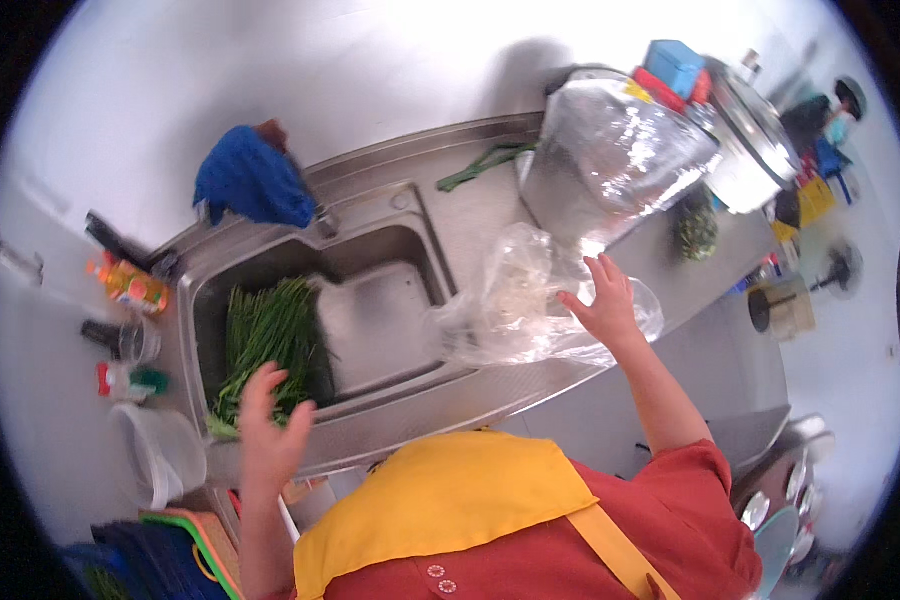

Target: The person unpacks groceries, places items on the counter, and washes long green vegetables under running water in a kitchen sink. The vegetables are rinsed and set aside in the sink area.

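A bundle of long green stalks (274, 337), probably scallions or chives, lies along the left side of the stainless steel sink (379, 322). My left hand (270, 416), fingers spread, is over the sink's front left corner near the lower end of the bundle; whether it touches the stalks I cannot tell. On the counter right of the sink lies a crumpled clear plastic bag (517, 300), and part of it hangs over the sink's edge. My right hand (607, 304) is at the bag's right part with thumb and fingers apart, gripping nothing that I can see.
A blue cloth (251, 180) drapes over the faucet. Behind the bag stands a large pot (600, 157) with silvery wrapping, and green leaves (484, 165) lie beside it. A translucent plastic container (157, 454) and an orange bottle (131, 285) stand left of the sink.
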Demonstrator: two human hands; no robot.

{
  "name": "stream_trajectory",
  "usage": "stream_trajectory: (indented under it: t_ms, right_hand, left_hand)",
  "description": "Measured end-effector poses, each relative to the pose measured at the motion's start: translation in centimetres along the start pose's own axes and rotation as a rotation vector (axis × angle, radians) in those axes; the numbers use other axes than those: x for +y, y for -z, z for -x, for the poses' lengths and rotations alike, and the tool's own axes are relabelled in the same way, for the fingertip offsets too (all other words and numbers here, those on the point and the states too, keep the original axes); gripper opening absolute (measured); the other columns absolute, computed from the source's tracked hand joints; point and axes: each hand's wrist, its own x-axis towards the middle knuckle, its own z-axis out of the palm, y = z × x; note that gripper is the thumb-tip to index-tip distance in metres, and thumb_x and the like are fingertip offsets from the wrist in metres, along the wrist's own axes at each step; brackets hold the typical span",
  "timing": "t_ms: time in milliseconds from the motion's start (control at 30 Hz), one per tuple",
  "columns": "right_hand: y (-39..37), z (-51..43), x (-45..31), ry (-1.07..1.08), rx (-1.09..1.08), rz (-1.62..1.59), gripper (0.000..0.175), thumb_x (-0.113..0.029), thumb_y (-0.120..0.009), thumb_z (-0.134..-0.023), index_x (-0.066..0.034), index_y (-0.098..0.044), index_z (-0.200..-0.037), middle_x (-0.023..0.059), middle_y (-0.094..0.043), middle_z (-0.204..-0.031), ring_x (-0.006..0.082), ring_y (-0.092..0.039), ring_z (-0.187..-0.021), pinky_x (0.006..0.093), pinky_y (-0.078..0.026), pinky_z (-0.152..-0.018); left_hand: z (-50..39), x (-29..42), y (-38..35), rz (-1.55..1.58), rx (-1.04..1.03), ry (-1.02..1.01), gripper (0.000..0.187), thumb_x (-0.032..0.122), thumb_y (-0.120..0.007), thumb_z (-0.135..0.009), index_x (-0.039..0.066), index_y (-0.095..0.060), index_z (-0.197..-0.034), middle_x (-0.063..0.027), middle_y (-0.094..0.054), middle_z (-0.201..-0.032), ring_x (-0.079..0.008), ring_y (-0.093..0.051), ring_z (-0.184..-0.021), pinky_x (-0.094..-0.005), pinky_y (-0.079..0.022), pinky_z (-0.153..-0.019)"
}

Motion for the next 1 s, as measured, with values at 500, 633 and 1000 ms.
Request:
stream_trajectory:
  t_ms: [500, 633, 1000]
  right_hand:
    - [6.0, -8.9, 5.9, -0.329, 0.362, -0.602, 0.099, -0.041, -0.086, -0.067, 0.0047, -0.037, -0.139, 0.0202, -0.056, -0.127, 0.0271, -0.055, -0.117, 0.0365, -0.044, -0.097]
    - [3.4, -12.3, 6.1, -0.294, 0.39, -0.713, 0.064, -0.029, -0.082, -0.075, 0.0072, -0.055, -0.121, 0.0129, -0.068, -0.1, 0.0172, -0.063, -0.092, 0.0321, -0.048, -0.083]
    - [6.2, -13.7, 11.7, -0.391, 0.565, -0.717, 0.019, -0.014, -0.069, -0.089, 0.0046, -0.07, -0.087, -0.0027, -0.063, -0.074, 0.0055, -0.049, -0.068, 0.0242, -0.041, -0.06]
  left_hand:
    - [-25.7, 6.2, -25.0, -0.137, -0.297, -0.311, 0.07, 0.035, -0.072, -0.082, -0.006, -0.046, -0.132, -0.0259, -0.051, -0.133, -0.0374, -0.05, -0.123, -0.0414, -0.041, -0.102]
    - [-31.1, 7.1, -29.3, -0.277, -0.274, -0.296, 0.054, 0.03, -0.073, -0.08, -0.004, -0.055, -0.119, -0.0227, -0.054, -0.126, -0.0386, -0.052, -0.118, -0.0452, -0.045, -0.098]
    - [-37.8, 8.3, -38.9, -0.597, -0.255, -0.324, 0.024, 0.014, -0.057, -0.087, 0.001, -0.062, -0.107, -0.0188, -0.06, -0.114, -0.0341, -0.058, -0.11, -0.0438, -0.05, -0.089]
